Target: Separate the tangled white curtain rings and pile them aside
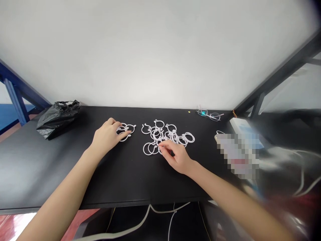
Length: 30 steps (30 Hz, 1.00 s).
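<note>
black tabletop (135, 177) bears white rings (173, 136), left hand (105, 136) spread loosely over several, right hand (180, 157) narrowed at others, grip unclear.

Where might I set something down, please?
Bare desk lies between the left arm and right arm, nearer than the ring pile, and between the bag and left arm. It's crowded at the pile by the right hand and around the white box.

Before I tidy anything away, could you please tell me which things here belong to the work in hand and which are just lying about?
In the work:
larger cluster of white rings, at the fingertips of the right hand
smaller group of white rings, by the left hand

Apparently just lying about:
eyeglasses
black plastic bag
white box
</note>
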Each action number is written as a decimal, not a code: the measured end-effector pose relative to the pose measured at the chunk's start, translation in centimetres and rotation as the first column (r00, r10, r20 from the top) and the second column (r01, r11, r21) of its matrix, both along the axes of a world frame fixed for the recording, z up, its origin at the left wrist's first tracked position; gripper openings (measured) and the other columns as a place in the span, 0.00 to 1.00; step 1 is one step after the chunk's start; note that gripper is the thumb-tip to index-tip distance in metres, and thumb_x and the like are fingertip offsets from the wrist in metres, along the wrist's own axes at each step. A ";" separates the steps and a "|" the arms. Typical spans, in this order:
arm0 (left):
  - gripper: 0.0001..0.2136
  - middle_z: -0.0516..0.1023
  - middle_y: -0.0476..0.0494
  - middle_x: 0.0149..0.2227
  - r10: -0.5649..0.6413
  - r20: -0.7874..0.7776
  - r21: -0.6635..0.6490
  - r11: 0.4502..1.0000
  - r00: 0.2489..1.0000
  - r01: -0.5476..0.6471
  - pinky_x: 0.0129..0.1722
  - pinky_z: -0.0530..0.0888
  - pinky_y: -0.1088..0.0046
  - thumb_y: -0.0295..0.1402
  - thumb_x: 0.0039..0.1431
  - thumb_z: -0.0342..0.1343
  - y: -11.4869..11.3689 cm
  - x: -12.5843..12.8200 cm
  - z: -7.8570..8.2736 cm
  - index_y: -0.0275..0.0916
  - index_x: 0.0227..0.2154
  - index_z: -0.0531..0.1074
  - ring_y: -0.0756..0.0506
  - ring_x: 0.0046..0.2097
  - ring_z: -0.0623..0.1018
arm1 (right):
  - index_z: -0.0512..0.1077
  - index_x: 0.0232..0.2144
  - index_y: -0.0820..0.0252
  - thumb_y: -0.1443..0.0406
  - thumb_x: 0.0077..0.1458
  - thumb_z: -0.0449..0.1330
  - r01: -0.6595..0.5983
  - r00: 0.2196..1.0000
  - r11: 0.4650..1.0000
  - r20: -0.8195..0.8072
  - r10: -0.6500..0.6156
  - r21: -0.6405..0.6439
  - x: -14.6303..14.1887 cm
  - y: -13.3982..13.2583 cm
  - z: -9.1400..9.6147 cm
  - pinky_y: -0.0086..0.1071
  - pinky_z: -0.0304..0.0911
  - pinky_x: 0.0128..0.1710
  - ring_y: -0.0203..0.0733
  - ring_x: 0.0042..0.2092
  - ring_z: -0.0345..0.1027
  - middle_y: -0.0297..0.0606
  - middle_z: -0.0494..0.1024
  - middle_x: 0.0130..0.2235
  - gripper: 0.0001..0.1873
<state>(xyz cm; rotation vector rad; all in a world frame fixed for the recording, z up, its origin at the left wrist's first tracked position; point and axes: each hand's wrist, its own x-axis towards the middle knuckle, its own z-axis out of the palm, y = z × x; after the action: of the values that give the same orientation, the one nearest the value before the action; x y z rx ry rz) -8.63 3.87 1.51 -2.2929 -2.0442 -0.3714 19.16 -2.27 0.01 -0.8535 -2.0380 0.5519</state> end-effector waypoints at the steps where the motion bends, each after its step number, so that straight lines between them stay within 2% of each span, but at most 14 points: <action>1: 0.22 0.73 0.40 0.44 0.004 0.001 0.004 1.000 1.000 -0.004 0.31 0.70 0.70 0.51 0.59 0.54 0.0 0.0 0.0 0.38 0.44 0.75 0.40 0.43 0.77 | 0.67 0.40 0.58 0.68 0.64 0.52 0.004 1.000 1.000 -0.005 -0.004 0.010 0.0 0.0 0.0 0.25 0.57 0.23 0.30 0.21 0.57 0.26 0.64 0.21 0.05; 5: 0.22 0.73 0.40 0.44 0.006 0.030 0.067 0.998 1.000 -0.008 0.30 0.70 0.70 0.51 0.58 0.55 -0.1 0.0 0.3 0.38 0.45 0.74 0.39 0.44 0.76 | 0.68 0.39 0.58 0.68 0.64 0.53 0.033 0.999 0.998 -0.020 -0.032 0.052 0.1 0.0 0.0 0.25 0.58 0.22 0.30 0.20 0.58 0.26 0.65 0.21 0.04; 7: 0.19 0.73 0.42 0.43 -0.031 0.093 0.124 0.992 0.995 0.020 0.30 0.69 0.71 0.49 0.60 0.55 -0.3 0.4 0.4 0.39 0.44 0.74 0.41 0.42 0.77 | 0.68 0.37 0.58 0.68 0.63 0.53 0.076 0.997 0.993 -0.036 -0.073 0.087 0.4 0.1 0.0 0.25 0.59 0.23 0.30 0.21 0.59 0.27 0.66 0.21 0.04; 9: 0.15 0.74 0.44 0.41 -0.122 0.180 0.193 0.977 0.976 0.086 0.31 0.70 0.73 0.46 0.62 0.53 -0.5 1.1 0.3 0.39 0.42 0.74 0.44 0.39 0.77 | 0.69 0.36 0.58 0.68 0.63 0.54 0.145 0.988 0.983 -0.064 -0.138 0.111 0.9 0.7 0.2 0.26 0.61 0.24 0.31 0.22 0.62 0.28 0.68 0.23 0.04; 12: 0.11 0.75 0.44 0.39 -0.359 0.254 0.279 0.916 0.898 0.287 0.33 0.70 0.75 0.39 0.66 0.50 -1.2 2.5 0.0 0.39 0.39 0.73 0.47 0.38 0.76 | 0.69 0.33 0.58 0.68 0.61 0.55 0.253 0.967 0.964 -0.057 -0.249 0.080 1.8 2.4 0.8 0.27 0.65 0.28 0.34 0.27 0.66 0.33 0.73 0.28 0.04; 14: 0.09 0.75 0.44 0.39 -0.511 0.242 0.296 0.849 0.825 0.438 0.33 0.70 0.76 0.35 0.67 0.49 -1.8 3.5 -0.3 0.38 0.38 0.73 0.48 0.38 0.76 | 0.70 0.33 0.59 0.69 0.60 0.56 0.270 0.959 0.960 0.064 -0.275 0.078 2.2 4.1 1.4 0.30 0.66 0.32 0.38 0.33 0.68 0.37 0.75 0.33 0.04; 17: 0.08 0.75 0.44 0.37 -0.622 0.236 0.266 0.780 0.747 0.566 0.32 0.70 0.76 0.31 0.67 0.48 -2.5 4.6 -0.6 0.38 0.37 0.72 0.49 0.36 0.75 | 0.73 0.35 0.59 0.72 0.59 0.56 0.238 0.917 0.970 0.316 -0.242 0.053 2.3 6.8 2.4 0.37 0.65 0.41 0.43 0.41 0.68 0.39 0.78 0.37 0.07; 21: 0.08 0.75 0.45 0.37 -0.645 0.232 0.236 0.764 0.728 0.601 0.30 0.69 0.77 0.31 0.67 0.48 -2.9 5.0 -0.8 0.38 0.36 0.72 0.50 0.33 0.75 | 0.75 0.37 0.62 0.76 0.57 0.57 0.098 0.822 0.995 0.565 -0.077 -0.006 1.3 9.2 3.3 0.36 0.63 0.43 0.44 0.42 0.68 0.42 0.79 0.39 0.09; 25: 0.08 0.74 0.46 0.37 -0.629 0.242 0.235 0.777 0.739 0.584 0.27 0.67 0.78 0.30 0.66 0.48 -2.9 4.8 -0.7 0.38 0.36 0.72 0.52 0.29 0.72 | 0.75 0.35 0.64 0.79 0.56 0.56 0.077 0.688 0.997 0.723 -0.058 0.006 0.1 10.1 3.4 0.34 0.61 0.42 0.45 0.41 0.68 0.44 0.78 0.37 0.11; 27: 0.08 0.74 0.46 0.36 -0.625 0.251 0.244 0.780 0.739 0.577 0.27 0.66 0.78 0.30 0.66 0.48 -3.0 4.7 -0.5 0.38 0.36 0.72 0.53 0.28 0.71 | 0.75 0.34 0.64 0.80 0.55 0.56 0.087 0.666 0.996 0.743 -0.064 0.008 -0.2 10.3 3.3 0.33 0.60 0.41 0.44 0.41 0.68 0.43 0.78 0.37 0.12; 30: 0.08 0.74 0.46 0.36 -0.631 0.250 0.254 0.775 0.734 0.579 0.26 0.66 0.78 0.29 0.66 0.48 -3.0 4.7 -0.4 0.37 0.36 0.72 0.53 0.28 0.70 | 0.74 0.33 0.64 0.79 0.56 0.56 0.113 0.675 0.994 0.734 -0.073 -0.004 -0.3 10.5 3.2 0.33 0.59 0.39 0.43 0.39 0.67 0.42 0.78 0.35 0.10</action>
<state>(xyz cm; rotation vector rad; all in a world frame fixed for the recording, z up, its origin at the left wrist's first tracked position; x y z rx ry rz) -3.93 0.89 1.07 -2.8909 -1.1987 -0.9590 18.83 8.27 3.26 -1.3644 -2.6871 0.1931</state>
